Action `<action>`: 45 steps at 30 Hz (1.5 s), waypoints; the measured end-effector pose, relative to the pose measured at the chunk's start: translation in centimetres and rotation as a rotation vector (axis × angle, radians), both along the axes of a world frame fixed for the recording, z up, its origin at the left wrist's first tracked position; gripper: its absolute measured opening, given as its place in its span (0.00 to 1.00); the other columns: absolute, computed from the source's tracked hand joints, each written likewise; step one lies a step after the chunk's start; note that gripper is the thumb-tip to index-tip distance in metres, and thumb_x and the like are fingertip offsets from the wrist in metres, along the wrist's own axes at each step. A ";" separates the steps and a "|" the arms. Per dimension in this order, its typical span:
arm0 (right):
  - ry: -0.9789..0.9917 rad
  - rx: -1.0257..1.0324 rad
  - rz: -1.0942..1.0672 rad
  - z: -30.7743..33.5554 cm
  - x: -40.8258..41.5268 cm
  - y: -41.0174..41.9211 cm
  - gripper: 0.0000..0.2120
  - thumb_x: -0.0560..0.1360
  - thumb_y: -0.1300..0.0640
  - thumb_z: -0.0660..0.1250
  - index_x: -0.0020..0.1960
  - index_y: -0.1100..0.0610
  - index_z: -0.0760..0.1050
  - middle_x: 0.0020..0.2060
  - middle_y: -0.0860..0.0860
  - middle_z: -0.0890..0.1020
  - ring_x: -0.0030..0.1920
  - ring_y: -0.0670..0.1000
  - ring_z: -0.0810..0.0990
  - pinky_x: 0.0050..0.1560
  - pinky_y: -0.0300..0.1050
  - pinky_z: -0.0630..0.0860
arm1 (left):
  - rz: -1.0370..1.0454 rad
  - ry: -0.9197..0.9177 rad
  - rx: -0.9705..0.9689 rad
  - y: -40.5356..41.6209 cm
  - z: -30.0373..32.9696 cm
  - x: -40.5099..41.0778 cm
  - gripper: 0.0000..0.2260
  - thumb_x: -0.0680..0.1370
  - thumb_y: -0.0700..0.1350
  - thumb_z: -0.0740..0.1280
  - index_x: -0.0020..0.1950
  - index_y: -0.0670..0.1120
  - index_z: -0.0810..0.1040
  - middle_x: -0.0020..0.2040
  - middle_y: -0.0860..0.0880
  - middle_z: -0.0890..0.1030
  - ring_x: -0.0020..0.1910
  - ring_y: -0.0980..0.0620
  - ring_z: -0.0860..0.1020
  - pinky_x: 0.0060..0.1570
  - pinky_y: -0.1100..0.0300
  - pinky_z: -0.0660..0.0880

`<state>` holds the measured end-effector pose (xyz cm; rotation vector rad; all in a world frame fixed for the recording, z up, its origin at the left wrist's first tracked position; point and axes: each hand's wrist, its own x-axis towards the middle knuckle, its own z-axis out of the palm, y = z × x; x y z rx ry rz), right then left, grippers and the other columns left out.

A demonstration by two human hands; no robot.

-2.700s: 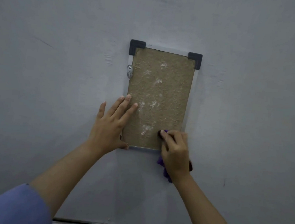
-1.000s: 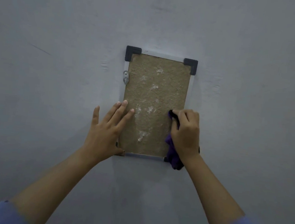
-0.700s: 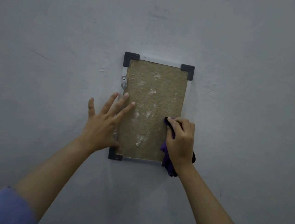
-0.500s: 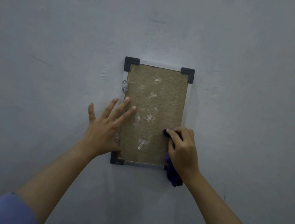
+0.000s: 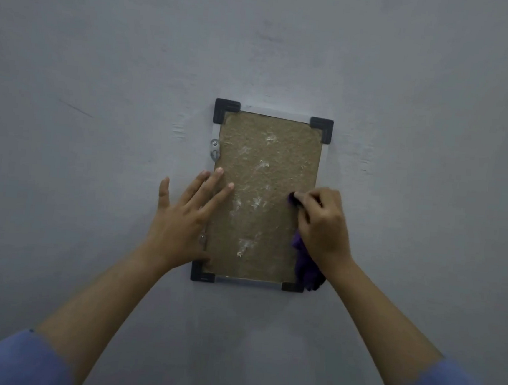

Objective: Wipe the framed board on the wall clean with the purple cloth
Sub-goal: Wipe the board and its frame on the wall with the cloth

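Observation:
The framed board (image 5: pixel 267 169) hangs upright on the grey wall, a brown panel with black corner caps and pale whitish smudges down its middle. My right hand (image 5: pixel 320 225) is shut on the purple cloth (image 5: pixel 306 267) and presses it against the board's right side at mid height; the cloth's loose end hangs down to the lower right corner. My left hand (image 5: pixel 182 223) lies flat with fingers spread over the board's left edge, fingertips on the panel, thumb near the lower left corner cap.
The grey wall (image 5: pixel 102 87) fills the whole view. A small metal hanger bracket (image 5: pixel 214 150) sits on the board's left frame rail, above my left fingers. Blue sleeves show at the bottom corners.
My right hand with the cloth has slid up and down along the board's right side and now sits higher than half a second ago. My left hand stays pressed on the left edge.

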<state>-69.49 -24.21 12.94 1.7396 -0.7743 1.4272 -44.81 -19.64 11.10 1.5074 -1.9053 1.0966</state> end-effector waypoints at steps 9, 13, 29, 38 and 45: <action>0.016 -0.035 0.045 2.7 2.8 -0.2 0.06 0.72 0.70 0.68 0.48 0.67 0.80 0.41 0.60 0.79 0.42 0.59 0.75 0.40 0.47 0.75 | -0.035 0.006 -0.027 -0.2 0.0 0.0 0.52 0.58 0.53 0.76 0.76 0.51 0.52 0.77 0.47 0.49 0.75 0.47 0.50 0.63 0.30 0.53; 0.108 -0.031 0.021 0.9 1.2 0.0 0.08 0.75 0.67 0.63 0.49 0.68 0.80 0.41 0.60 0.79 0.43 0.58 0.76 0.43 0.46 0.75 | -0.041 -0.003 -0.020 -0.3 0.0 0.2 0.57 0.53 0.60 0.77 0.76 0.51 0.53 0.77 0.46 0.52 0.75 0.46 0.52 0.62 0.30 0.54; -0.028 -0.073 0.016 4.8 1.2 -0.6 0.04 0.72 0.70 0.67 0.46 0.68 0.80 0.39 0.60 0.78 0.41 0.60 0.75 0.38 0.49 0.76 | -0.040 0.014 -0.056 -0.3 -0.1 0.0 0.50 0.59 0.54 0.75 0.76 0.51 0.54 0.77 0.47 0.53 0.75 0.47 0.53 0.62 0.30 0.55; -0.193 -0.081 0.056 10.5 2.8 -0.7 0.06 0.70 0.70 0.68 0.47 0.67 0.79 0.40 0.62 0.80 0.43 0.62 0.76 0.40 0.51 0.77 | -0.049 0.002 -0.043 -0.6 -0.2 0.3 0.55 0.55 0.59 0.77 0.76 0.50 0.53 0.77 0.46 0.52 0.75 0.46 0.53 0.62 0.30 0.54; 0.015 -0.042 0.069 5.3 3.3 -0.8 0.14 0.68 0.72 0.67 0.53 0.67 0.79 0.46 0.60 0.80 0.47 0.59 0.76 0.49 0.40 0.69 | -0.024 0.017 -0.024 -0.3 -0.2 -0.1 0.55 0.55 0.56 0.78 0.76 0.50 0.53 0.77 0.46 0.52 0.75 0.45 0.53 0.61 0.29 0.55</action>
